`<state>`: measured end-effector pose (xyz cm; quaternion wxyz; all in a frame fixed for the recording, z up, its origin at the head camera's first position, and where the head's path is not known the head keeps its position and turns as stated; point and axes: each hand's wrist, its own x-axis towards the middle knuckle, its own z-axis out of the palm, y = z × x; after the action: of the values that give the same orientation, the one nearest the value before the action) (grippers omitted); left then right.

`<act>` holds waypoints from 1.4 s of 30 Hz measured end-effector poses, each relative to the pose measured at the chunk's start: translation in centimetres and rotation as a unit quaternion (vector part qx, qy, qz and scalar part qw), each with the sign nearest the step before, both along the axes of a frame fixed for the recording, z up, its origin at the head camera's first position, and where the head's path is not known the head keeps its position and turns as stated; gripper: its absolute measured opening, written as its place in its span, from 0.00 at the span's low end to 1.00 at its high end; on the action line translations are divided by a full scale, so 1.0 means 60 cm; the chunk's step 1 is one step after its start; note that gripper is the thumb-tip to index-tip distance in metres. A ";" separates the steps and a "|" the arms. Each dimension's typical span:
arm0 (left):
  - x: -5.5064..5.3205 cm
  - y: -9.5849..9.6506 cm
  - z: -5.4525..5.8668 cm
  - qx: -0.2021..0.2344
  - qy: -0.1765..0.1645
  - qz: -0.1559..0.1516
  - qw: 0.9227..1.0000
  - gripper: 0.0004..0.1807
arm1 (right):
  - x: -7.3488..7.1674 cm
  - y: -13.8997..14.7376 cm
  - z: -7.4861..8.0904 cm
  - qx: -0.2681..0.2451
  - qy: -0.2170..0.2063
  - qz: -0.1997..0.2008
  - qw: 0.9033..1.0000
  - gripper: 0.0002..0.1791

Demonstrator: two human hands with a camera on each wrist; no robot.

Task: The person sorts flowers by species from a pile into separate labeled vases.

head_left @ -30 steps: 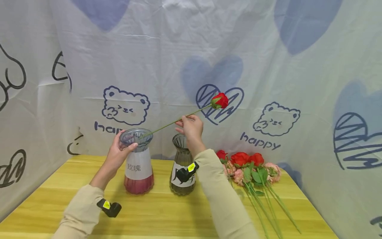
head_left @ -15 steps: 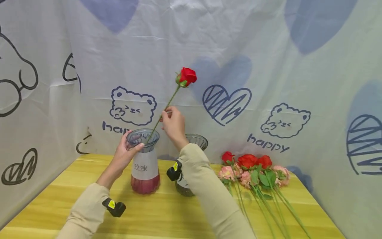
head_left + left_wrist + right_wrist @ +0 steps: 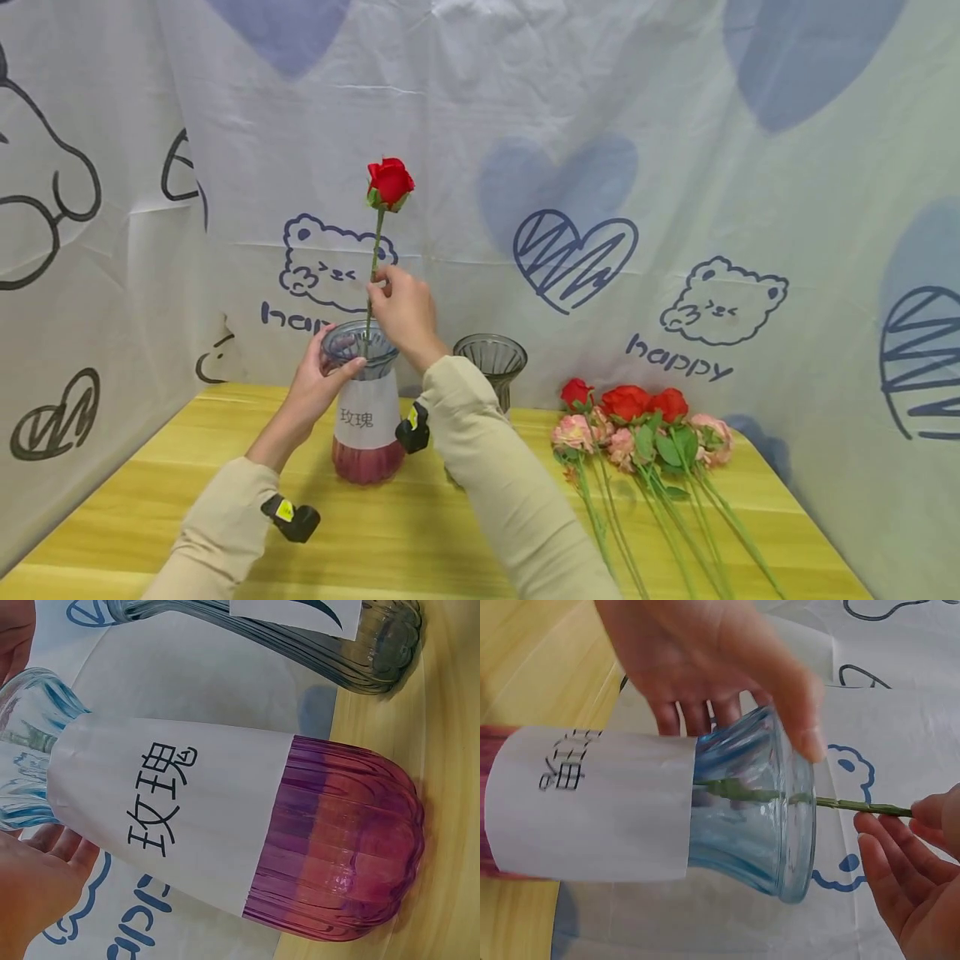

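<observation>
My right hand point(image 3: 405, 312) pinches the green stem of a red rose point(image 3: 390, 183) between thumb and fingers. The rose stands nearly upright, its lower stem point(image 3: 742, 790) inside the neck of a glass vase point(image 3: 367, 425). That vase has a blue-tinted flared rim, a pink base and a white paper label with two Chinese characters. Around its rim, my left hand point(image 3: 315, 387) grips with the thumb in front and the fingers behind. In the right wrist view, the left thumb lies at the rim. The stem's lower end is hidden behind the label.
A second, grey glass vase point(image 3: 491, 358) stands just right, partly behind my right sleeve. Farther right, several red roses point(image 3: 626, 403) and pink flowers point(image 3: 573, 435) lie on the wooden table point(image 3: 315, 558), stems toward me. A printed cloth point(image 3: 465, 100) hangs behind.
My right hand has moved left and brought the rose from a slant to nearly upright, its stem now in the vase neck. The left hand keeps its hold on the vase rim.
</observation>
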<state>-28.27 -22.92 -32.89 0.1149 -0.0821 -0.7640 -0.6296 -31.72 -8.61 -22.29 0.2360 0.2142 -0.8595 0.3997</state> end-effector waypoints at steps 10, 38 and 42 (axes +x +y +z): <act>-0.001 0.003 0.001 0.006 -0.001 0.001 1.000 0.47 | 0.006 0.009 -0.003 0.058 0.012 0.006 0.998 0.12; 0.000 -0.004 -0.001 0.005 -0.009 -0.011 1.000 0.49 | 0.080 0.140 -0.029 -0.091 0.021 0.122 0.988 0.12; -0.001 -0.004 -0.003 0.006 -0.013 -0.012 1.000 0.50 | 0.094 0.177 -0.053 -0.117 0.068 0.103 0.985 0.12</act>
<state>-28.31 -23.15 -33.10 0.0983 -0.0824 -0.7609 -0.6361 -26.07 2.01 -25.46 0.2750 0.2992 -0.7619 0.5043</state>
